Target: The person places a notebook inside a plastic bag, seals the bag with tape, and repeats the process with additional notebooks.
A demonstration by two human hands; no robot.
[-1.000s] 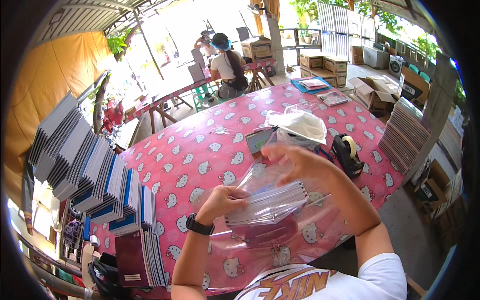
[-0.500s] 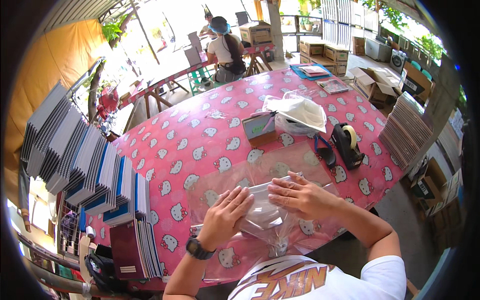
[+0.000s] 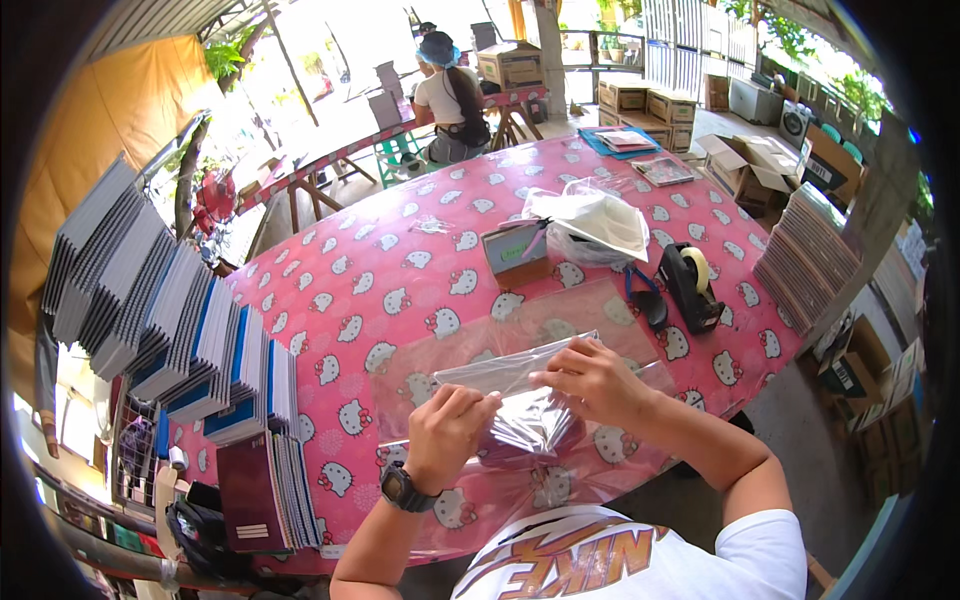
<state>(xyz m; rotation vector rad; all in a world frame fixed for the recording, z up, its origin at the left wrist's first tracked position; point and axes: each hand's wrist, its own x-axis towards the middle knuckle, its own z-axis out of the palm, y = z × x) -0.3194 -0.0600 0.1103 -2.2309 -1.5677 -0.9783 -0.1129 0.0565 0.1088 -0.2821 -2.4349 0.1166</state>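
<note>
A clear plastic bag (image 3: 520, 385) with a dark book inside lies near the front edge of the table on a stack of clear plastic sheets (image 3: 530, 330). My left hand (image 3: 450, 425), a black watch on its wrist, grips the bag's left end. My right hand (image 3: 592, 380) presses on the bag's right upper edge with its fingers curled over the plastic. Both hands rest on the pink patterned tablecloth (image 3: 400, 270).
Fanned stacks of notebooks (image 3: 170, 320) line the left edge of the table. A black tape dispenser (image 3: 688, 285), scissors (image 3: 645, 300), a small box (image 3: 515, 252) and a white bag (image 3: 595, 225) sit beyond the sheets. Another person (image 3: 450, 95) sits at a far table. Cardboard boxes (image 3: 760, 165) stand at right.
The bag with the book has come down from in front of me onto the plastic sheets, and both hands have closed over it near the table's front edge.
</note>
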